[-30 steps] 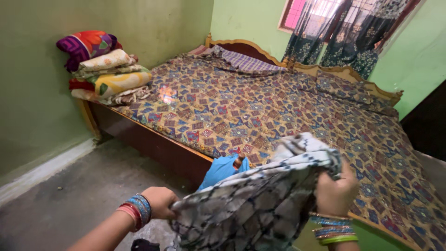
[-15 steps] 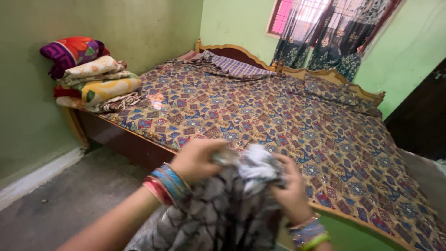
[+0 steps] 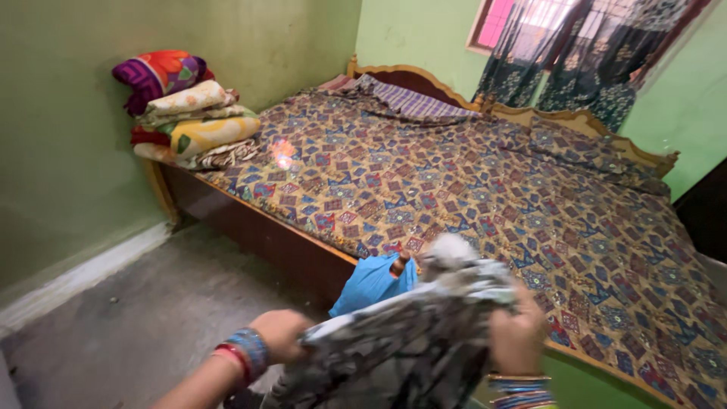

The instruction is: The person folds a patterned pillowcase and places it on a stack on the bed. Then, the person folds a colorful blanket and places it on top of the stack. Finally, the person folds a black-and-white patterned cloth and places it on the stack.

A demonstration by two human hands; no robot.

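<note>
I hold a black-and-white patterned cloth (image 3: 409, 341) stretched between both hands at the bottom of the view. My left hand (image 3: 282, 333), with blue and red bangles on the wrist, grips its left end. My right hand (image 3: 516, 338), also bangled, grips the bunched right end. A blue cloth (image 3: 371, 280) lies just behind it at the near edge of the bed (image 3: 469, 174), which is covered by a brown and blue patterned sheet.
A stack of folded colourful blankets (image 3: 185, 113) sits on the bed's left end against the green wall. A wooden headboard (image 3: 591, 125) and dark curtains (image 3: 583, 45) stand at the back. Grey floor (image 3: 136, 318) lies to the left.
My hands were close together bunching the cloth half a second ago; they have now moved apart and down, spreading the cloth. The blue cloth is in view again.
</note>
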